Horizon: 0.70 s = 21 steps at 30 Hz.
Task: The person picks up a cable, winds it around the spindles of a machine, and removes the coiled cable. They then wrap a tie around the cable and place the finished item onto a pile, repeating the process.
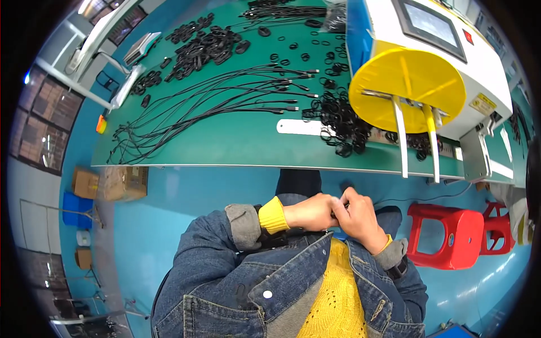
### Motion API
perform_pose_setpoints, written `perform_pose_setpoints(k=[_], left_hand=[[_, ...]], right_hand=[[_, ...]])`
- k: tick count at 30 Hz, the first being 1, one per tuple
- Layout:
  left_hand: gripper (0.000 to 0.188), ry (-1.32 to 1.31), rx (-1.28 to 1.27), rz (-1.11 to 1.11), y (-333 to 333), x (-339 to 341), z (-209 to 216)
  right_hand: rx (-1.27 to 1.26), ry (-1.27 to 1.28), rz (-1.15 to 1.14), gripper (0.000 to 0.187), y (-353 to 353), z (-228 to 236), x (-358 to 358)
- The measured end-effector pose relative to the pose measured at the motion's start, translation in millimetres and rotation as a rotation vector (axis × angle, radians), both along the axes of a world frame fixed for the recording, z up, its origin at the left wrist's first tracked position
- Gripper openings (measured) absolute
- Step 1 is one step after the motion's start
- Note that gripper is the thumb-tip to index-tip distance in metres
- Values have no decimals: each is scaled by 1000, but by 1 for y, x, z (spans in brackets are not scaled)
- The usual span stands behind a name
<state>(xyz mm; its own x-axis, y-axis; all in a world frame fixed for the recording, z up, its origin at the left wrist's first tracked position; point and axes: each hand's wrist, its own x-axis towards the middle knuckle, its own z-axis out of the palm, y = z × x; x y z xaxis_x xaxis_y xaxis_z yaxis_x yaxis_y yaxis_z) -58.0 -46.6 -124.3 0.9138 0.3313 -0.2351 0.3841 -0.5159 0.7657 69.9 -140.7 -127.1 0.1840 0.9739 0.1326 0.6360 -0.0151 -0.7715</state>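
My left hand (311,212) and my right hand (358,216) meet in front of my body, just short of the table's near edge. Both are closed, fingers curled and pressed together. A little of something dark shows between them, too hidden to name. On the green table ahead, long black cables (208,104) lie fanned out with their plugs to the right. Beside the plugs is a heap of small black loops (341,121). A white flat strip (298,127) lies partly under that heap.
A white machine (479,67) with a screen, a yellow disc (406,73) and two metal prongs stands at the right, its prongs reaching past the table edge. Coiled black cables (205,48) pile up at the back left. Red stools (456,239) and cardboard boxes (127,183) stand on the blue floor.
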Motion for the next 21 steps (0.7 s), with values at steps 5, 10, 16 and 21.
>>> perform_pose_setpoints(k=[5,10,16,21], left_hand=[[39,610,-414,-365,46,-38,10],[19,-280,237,345,218,-94,86],[52,-8,603,1092,369,-137,36],[42,263,886,1127,352,-108,-1]], right_hand=[[-274,-1,265,44,-5,-10,9],[-414,129,291,45,-7,3,23],[-381,178,205,39,-9,3,22],[-337,78,147,27,-22,-14,30]])
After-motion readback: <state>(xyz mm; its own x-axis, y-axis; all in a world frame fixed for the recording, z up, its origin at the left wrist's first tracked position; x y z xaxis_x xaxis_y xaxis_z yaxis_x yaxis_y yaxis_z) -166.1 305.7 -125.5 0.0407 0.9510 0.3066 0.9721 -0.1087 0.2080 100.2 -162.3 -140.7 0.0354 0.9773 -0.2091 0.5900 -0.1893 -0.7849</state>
